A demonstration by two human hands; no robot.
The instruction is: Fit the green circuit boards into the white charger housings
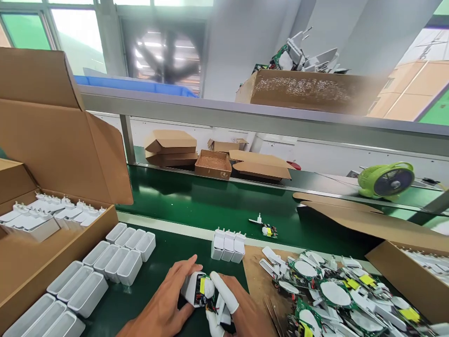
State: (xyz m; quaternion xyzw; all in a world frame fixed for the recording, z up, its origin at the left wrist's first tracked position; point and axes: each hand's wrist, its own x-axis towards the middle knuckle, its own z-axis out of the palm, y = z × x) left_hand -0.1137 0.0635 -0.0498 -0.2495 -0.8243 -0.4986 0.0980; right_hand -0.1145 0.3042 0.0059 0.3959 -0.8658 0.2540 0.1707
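Observation:
My left hand (167, 296) is closed around a white plastic charger case (190, 289), at the bottom middle of the head view. White finger cots cover two fingertips of my right hand (242, 304), which grips a small circuit board (206, 286) with a yellow part and a white round pad. The board is at the mouth of the case; how far it sits inside is hidden by my fingers. Just beyond my hands stand several white chargers with plugs (228, 244). Rows of open white cases (117, 252) lie to the left of my left hand.
A heap of circuit boards with white covers (333, 295) fills the right side, with tweezers (272, 316) beside it. One board (269, 230) lies on the green belt (196, 201). Cardboard boxes (70, 252) (410, 267) flank the bench. A green fan (386, 181) stands far right.

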